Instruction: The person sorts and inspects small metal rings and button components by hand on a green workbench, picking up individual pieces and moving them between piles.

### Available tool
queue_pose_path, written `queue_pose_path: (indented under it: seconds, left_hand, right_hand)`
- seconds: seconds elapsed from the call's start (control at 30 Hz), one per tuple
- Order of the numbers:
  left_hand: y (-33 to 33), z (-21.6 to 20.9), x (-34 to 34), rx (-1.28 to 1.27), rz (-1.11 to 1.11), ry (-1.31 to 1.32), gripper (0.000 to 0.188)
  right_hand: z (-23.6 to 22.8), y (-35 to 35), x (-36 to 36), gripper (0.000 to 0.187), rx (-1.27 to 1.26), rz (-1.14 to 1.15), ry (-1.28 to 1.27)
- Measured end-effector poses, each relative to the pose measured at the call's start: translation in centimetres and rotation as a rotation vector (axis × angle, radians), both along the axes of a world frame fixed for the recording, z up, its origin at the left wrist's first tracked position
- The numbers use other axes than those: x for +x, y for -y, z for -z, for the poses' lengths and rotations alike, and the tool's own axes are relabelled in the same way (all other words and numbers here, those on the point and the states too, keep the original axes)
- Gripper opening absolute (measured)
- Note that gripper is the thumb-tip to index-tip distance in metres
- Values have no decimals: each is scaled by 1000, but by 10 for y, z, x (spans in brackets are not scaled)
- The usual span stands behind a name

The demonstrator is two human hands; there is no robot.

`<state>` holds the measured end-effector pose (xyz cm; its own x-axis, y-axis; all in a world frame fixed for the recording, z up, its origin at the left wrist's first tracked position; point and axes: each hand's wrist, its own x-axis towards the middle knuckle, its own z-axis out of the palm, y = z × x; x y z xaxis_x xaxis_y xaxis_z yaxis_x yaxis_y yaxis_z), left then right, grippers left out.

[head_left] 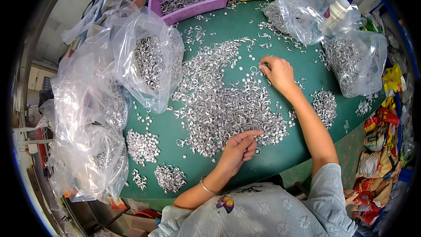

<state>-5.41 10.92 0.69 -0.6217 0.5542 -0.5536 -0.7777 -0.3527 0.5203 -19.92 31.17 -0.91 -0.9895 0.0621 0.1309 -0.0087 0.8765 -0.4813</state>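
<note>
Centrally, I see my right hand pinching a small silver ring above the ring pile; my left hand, fingers curled, rests at the pile's near edge.

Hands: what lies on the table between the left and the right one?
Head view: a heap of silver rings on the green table lies between left hand and right hand.

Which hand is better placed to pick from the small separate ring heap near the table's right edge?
Right. The right hand is stretched over the far side of the main pile, and the small heap lies just beside its forearm. The left hand sits at the pile's near edge, farther away.
</note>
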Motion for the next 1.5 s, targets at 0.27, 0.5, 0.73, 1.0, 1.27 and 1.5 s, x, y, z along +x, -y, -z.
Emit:
queue_pose_path:
  seconds: [0.27,0.5,0.73,1.0,1.27,1.5]
  left_hand:
    - [10,-9,-20,-23,-64,-37,26]
    - [9,-7,-17,-4,-85,-18,25]
    - [6,-1,-12,12,-67,3,26]
    - [11,-2,-16,-39,-110,-38,27]
    - [21,9,-104,-1087,-59,-1081,15]
    - [8,9,-151,-1427,346,-1361,15]
  right_hand:
    - [-10,7,27,15,-64,-298,-143]
    - [-11,-1,29,14,-24,-238,99]
    - [-3,16,19,17,-56,-287,-67]
    - [-7,7,31,13,-90,-215,-10]
    - [-25,4,73,14,-183,-155,114]
    - [-28,24,48,12,-150,-96,65]
